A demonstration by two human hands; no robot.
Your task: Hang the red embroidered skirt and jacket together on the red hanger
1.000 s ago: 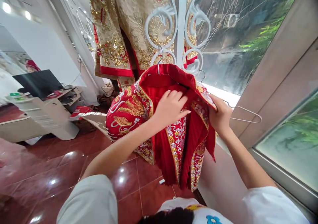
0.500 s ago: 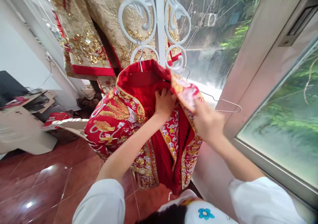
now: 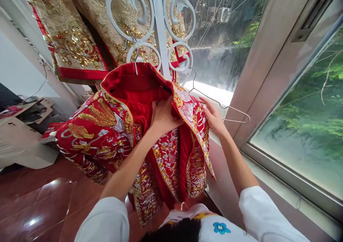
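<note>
A red jacket (image 3: 102, 127) with gold and silver embroidery hangs in front of me, its front parted over a red lining and a second embroidered layer. My left hand (image 3: 164, 115) reaches into the opening below the collar; its fingers curl against the inside, partly hidden by the front panel. Out at the shoulder on the other side, my right hand (image 3: 213, 118) rests with fingers stretched along the jacket's outer edge. A metal hanger hook (image 3: 136, 56) rises from the collar. Beside my right hand hangs a bare wire hanger (image 3: 237, 109).
A white scrollwork stand (image 3: 160, 31) rises behind the jacket. Beige-gold garments with red hems (image 3: 80, 73) hang at the back. To the right is a framed window (image 3: 302, 109). A cluttered white desk (image 3: 24, 142) stands at left on red tiles (image 3: 40, 202).
My right hand has let go of the jacket's front edge and moved to the outer shoulder. The front panel now drapes outward. My left hand stays inside; the view has shifted right.
</note>
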